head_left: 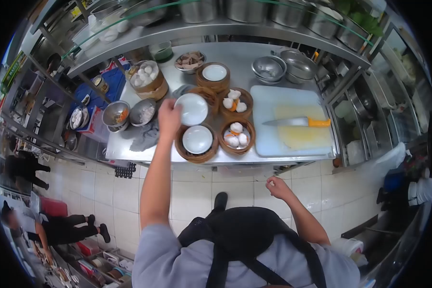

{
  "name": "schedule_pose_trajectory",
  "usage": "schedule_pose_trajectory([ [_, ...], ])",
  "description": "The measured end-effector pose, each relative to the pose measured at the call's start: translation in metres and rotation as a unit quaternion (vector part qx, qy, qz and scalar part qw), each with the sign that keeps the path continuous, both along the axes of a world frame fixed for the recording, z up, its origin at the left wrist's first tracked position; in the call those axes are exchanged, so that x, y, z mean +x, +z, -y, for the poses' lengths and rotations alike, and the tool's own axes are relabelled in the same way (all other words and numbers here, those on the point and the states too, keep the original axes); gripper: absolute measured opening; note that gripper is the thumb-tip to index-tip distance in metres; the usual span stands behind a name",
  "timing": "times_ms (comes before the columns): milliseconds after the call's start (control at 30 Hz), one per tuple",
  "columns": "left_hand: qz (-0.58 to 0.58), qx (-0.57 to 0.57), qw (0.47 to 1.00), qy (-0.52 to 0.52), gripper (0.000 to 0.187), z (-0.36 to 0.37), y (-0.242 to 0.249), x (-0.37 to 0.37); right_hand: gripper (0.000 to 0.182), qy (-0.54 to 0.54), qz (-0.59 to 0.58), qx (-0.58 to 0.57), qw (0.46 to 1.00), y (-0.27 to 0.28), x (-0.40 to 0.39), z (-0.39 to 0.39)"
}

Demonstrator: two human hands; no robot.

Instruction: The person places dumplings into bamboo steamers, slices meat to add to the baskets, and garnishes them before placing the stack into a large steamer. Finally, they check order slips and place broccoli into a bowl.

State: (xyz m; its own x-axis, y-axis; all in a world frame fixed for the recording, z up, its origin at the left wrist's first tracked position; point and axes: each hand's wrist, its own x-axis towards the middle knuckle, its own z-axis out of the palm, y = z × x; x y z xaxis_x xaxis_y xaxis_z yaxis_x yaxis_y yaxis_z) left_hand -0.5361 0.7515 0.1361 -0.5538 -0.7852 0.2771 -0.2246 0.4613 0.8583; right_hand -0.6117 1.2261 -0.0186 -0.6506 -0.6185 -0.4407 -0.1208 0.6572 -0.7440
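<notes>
My left hand [169,117] reaches over the steel table and grips the left edge of a small white dish [194,109], partly above a bamboo steamer basket [210,102]. Just below it, a second white dish [197,139] sits inside another bamboo steamer [181,150]. To the right are two steamers of white buns with orange pieces, the far buns [234,101] and the near buns [237,136]. Behind them, a further steamer [213,85] has a white dish [214,73] on top. Away from the table, my right hand [277,187] hangs low with its fingers curled, nothing visible in them.
A knife [296,122] with an orange handle lies on the cutting board [268,144] at right. Metal bowls [268,70], a tall basket of white balls [149,89] and a grey cloth [145,137] stand around. Another person [62,228] is at far left.
</notes>
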Motion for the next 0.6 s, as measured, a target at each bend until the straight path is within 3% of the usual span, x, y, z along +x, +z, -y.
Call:
schedule_pose_trajectory([
  [100, 0.121, -0.038, 0.992, -0.002, 0.028, 0.056, -0.055, -0.063, 0.028, 0.068, -0.125, -0.01, 0.99, -0.022, 0.007, 0.019],
  [133, 0.174, -0.135, 0.975, 0.009, 0.031, 0.044, -0.068, -0.072, 0.03, 0.094, -0.184, -0.011, 0.978, -0.031, 0.017, 0.015],
  [167, 0.222, -0.23, 0.947, 0.025, 0.033, 0.04, -0.073, -0.077, 0.033, 0.049, -0.075, 0.073, 0.993, -0.02, 0.03, 0.011],
  [200, 0.22, -0.23, 0.947, 0.03, 0.033, 0.035, -0.073, -0.075, 0.035, 0.053, -0.043, 0.093, 0.993, -0.025, 0.034, 0.001],
  [267, 0.161, -0.209, 0.965, 0.011, 0.037, 0.031, -0.066, -0.07, 0.035, 0.104, -0.019, 0.091, 0.99, -0.066, 0.033, -0.03],
  [400, 0.118, -0.145, 0.982, -0.007, 0.04, 0.038, -0.04, -0.035, 0.035, 0.169, 0.033, 0.143, 0.975, -0.074, 0.019, -0.041],
  [433, 0.113, -0.207, 0.972, 0.001, 0.039, 0.049, -0.03, -0.025, 0.034, 0.189, 0.048, 0.157, 0.968, -0.071, 0.018, -0.04],
  [467, 0.108, -0.27, 0.957, 0.008, 0.038, 0.065, -0.019, -0.016, 0.034, 0.214, 0.062, 0.173, 0.959, -0.061, 0.015, -0.038],
  [600, 0.022, -0.314, 0.947, 0.07, 0.033, 0.171, 0.033, 0.003, 0.034, 0.372, 0.16, 0.271, 0.873, 0.027, -0.008, 0.016],
])
